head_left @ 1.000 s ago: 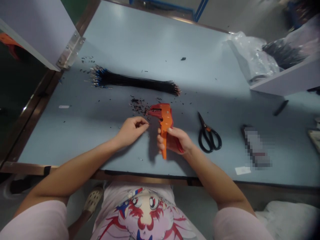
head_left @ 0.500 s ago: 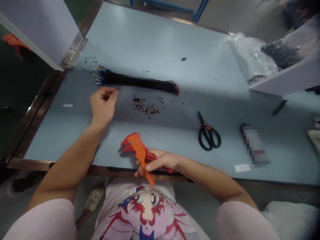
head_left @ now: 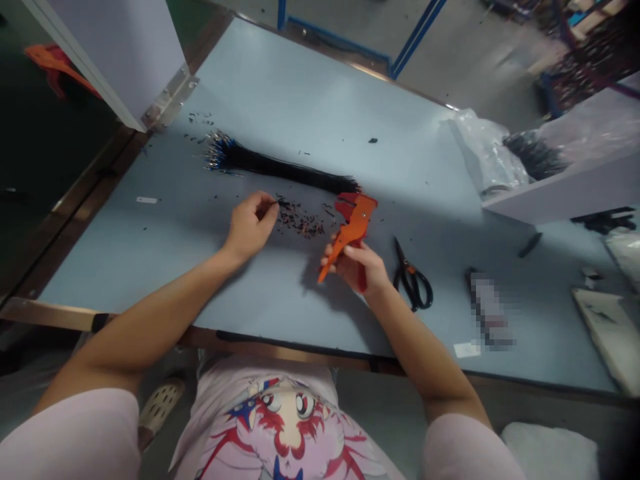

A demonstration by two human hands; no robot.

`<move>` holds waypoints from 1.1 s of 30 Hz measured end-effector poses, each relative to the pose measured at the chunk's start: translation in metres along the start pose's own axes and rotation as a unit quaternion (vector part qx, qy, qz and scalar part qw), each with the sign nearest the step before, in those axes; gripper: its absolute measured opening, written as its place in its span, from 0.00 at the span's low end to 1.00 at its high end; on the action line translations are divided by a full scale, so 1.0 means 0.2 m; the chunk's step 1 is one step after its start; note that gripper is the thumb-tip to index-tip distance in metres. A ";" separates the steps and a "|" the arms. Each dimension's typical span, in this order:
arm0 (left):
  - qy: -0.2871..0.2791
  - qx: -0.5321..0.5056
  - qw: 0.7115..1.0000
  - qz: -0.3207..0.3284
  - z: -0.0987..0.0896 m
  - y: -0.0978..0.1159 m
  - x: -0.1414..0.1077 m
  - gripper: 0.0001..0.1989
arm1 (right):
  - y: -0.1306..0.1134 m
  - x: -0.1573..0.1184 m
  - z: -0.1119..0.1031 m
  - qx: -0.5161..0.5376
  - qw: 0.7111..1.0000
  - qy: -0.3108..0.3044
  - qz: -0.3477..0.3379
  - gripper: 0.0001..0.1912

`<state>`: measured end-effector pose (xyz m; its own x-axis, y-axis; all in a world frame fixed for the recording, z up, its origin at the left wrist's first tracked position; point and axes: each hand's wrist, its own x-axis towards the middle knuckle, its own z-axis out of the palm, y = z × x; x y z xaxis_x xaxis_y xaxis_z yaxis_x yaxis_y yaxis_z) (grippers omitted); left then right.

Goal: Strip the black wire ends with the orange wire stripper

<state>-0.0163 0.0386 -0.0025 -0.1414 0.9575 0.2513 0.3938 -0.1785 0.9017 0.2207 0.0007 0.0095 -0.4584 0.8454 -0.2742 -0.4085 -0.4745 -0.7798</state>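
My right hand [head_left: 363,267] is wrapped round the handles of an orange and red wire stripper [head_left: 354,223], whose head is raised near the right end of a bundle of black wires [head_left: 290,169]. The bundle lies across the table, with bluish, metal-tipped ends at its left. My left hand [head_left: 250,227] is pinched closed below the bundle, with a small dark piece at the fingertips, too small to make out well. Just right of those fingertips is a scatter of short black and coppery offcuts [head_left: 303,223].
Black-handled scissors [head_left: 413,280] lie right of my right forearm. Beyond them are a blurred-out device [head_left: 490,310], a white label [head_left: 467,349] and a dark stick [head_left: 530,245]. Upright panels [head_left: 120,60] stand at left and right, with a clear plastic bag [head_left: 490,153] by the right one.
My right hand has lifted the wire stripper away from the table's front edge, up and to the right. My left hand has moved right, towards the offcuts. The view has shifted slightly.
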 end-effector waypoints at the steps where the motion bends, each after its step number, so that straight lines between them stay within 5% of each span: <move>1: -0.005 0.005 1.000 0.007 0.01 0.00 -0.01 0.05 | 0.01 -0.03 -0.01 -0.009 1.000 -0.005 0.009 0.17; 9: -0.011 0.069 0.988 0.138 0.02 0.03 -0.06 0.05 | -0.01 -0.14 0.00 -0.103 0.991 -0.046 0.074 0.18; 13: -0.022 0.102 0.971 0.215 0.03 0.06 -0.08 0.05 | 0.05 -0.14 0.04 -0.071 0.990 -0.033 0.117 0.19; 33: -0.072 0.117 0.965 0.225 0.06 0.10 -0.14 0.05 | 0.07 -0.14 0.05 -0.009 0.991 -0.037 0.131 0.17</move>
<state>0.0070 0.0107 0.0035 0.2127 0.8198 0.5316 0.5831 -0.5431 0.6042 0.2200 -0.0310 0.0121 -0.6030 0.6737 -0.4271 -0.2538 -0.6697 -0.6980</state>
